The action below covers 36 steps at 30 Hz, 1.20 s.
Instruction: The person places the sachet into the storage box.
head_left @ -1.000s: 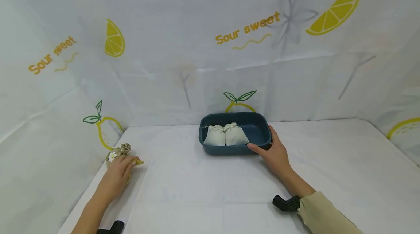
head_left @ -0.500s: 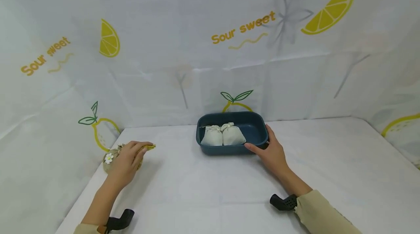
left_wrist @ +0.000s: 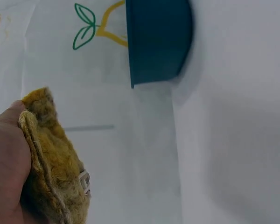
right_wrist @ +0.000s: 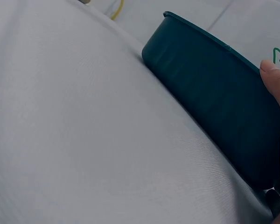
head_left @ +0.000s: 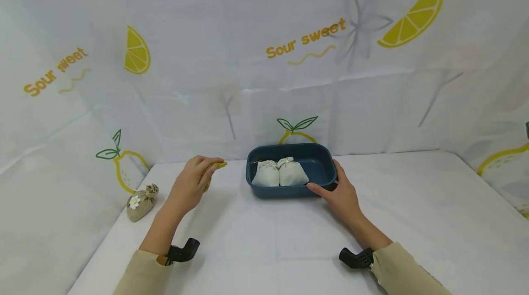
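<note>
My left hand (head_left: 192,187) pinches a fuzzy yellow-brown cloth pouch (left_wrist: 56,158) and is raised left of a dark blue rectangular bin (head_left: 281,192). The pouch has a seam along its edge and a small pale buckle-like piece on its side; the fingers hide most of it in the head view. My right hand (head_left: 340,196) grips the bin's right front corner, thumb on the rim and fingers round the side. Inside the bin, two white drawstring sachets, a left one (head_left: 266,175) and a right one (head_left: 293,174), sit side by side in the left half.
A beige burlap sachet (head_left: 141,204) with a white flower lies near the table's left edge. The white-covered table (head_left: 264,240) meets a white lemon-print curtain (head_left: 186,79) behind the bin. Each wrist wears a black camera mount.
My left hand has lifted the yellow-brown pouch from beside the burlap sachet and carried it right and away toward the bin, uncovering that sachet. My right hand stays on the bin.
</note>
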Each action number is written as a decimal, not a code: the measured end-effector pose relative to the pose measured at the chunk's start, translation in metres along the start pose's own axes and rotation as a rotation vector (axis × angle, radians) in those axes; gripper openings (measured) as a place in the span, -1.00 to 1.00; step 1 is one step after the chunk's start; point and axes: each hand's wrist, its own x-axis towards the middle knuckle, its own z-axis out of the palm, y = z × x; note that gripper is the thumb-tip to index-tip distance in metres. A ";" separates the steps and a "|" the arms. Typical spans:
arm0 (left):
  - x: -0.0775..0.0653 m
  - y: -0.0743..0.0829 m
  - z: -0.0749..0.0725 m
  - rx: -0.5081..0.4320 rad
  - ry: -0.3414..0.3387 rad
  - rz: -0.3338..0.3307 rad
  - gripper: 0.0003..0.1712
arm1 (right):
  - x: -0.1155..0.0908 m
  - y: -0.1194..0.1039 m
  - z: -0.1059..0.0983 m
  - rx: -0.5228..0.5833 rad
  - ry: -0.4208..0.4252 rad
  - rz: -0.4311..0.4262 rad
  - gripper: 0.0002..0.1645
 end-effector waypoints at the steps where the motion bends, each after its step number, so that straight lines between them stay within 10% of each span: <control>1: 0.005 0.005 0.002 -0.001 -0.005 0.003 -0.62 | 0.000 0.000 0.000 -0.002 0.002 -0.003 0.28; 15: 0.066 0.051 0.036 -0.022 -0.025 0.085 -0.59 | 0.001 0.003 0.000 0.009 -0.009 -0.005 0.29; 36: 0.112 0.096 0.107 0.086 -0.126 0.055 -0.55 | 0.001 0.002 -0.001 0.020 -0.012 -0.002 0.28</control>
